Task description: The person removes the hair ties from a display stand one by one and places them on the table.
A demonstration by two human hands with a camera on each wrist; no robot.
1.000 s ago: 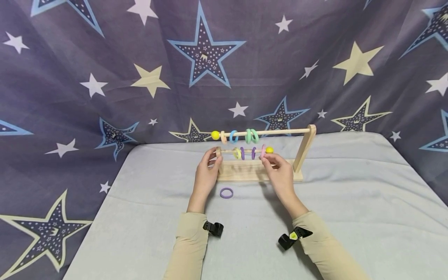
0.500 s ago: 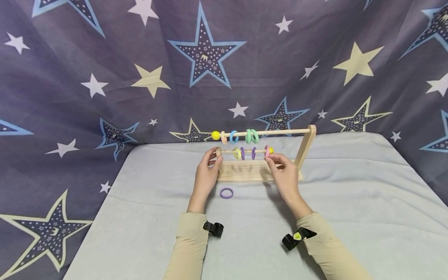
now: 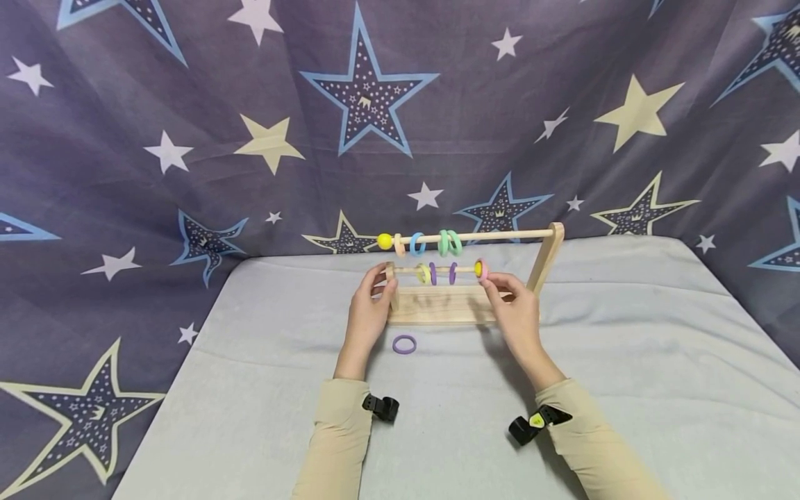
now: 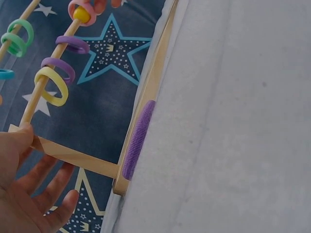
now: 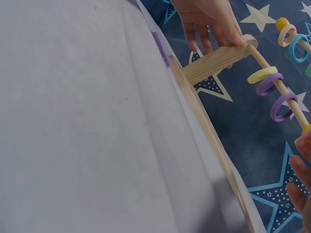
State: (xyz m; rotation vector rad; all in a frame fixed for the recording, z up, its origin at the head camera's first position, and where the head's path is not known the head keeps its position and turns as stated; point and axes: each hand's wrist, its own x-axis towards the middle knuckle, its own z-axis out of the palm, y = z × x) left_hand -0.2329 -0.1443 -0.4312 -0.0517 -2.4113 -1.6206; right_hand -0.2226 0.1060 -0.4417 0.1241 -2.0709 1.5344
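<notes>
My right hand (image 3: 517, 312) pinches a pink ring (image 3: 485, 270) between thumb and fingers. The ring surrounds the yellow ball (image 3: 478, 269) on the free end of the lower rod (image 3: 407, 270). My left hand (image 3: 369, 312) grips the top of the short post (image 4: 77, 158) of the wooden stand (image 3: 437, 314), its thumb by the rod and its other fingers spread below. A yellow ring (image 4: 59, 100) and two purple rings, one beside the yellow and one farther along (image 4: 73, 45), hang on the lower rod.
The upper rod (image 3: 500, 235) carries a peach ring (image 3: 400, 247), a blue ring (image 3: 414, 243) and two green rings (image 3: 444, 243). It joins a tall post (image 3: 545, 267) and ends in another yellow ball (image 3: 384, 242). A loose purple ring (image 3: 404, 353) lies on the cloth before the stand.
My right hand has drawn the pink ring rightward along the lower rod, from left of the yellow ball to around it. My left hand has stayed on the short post.
</notes>
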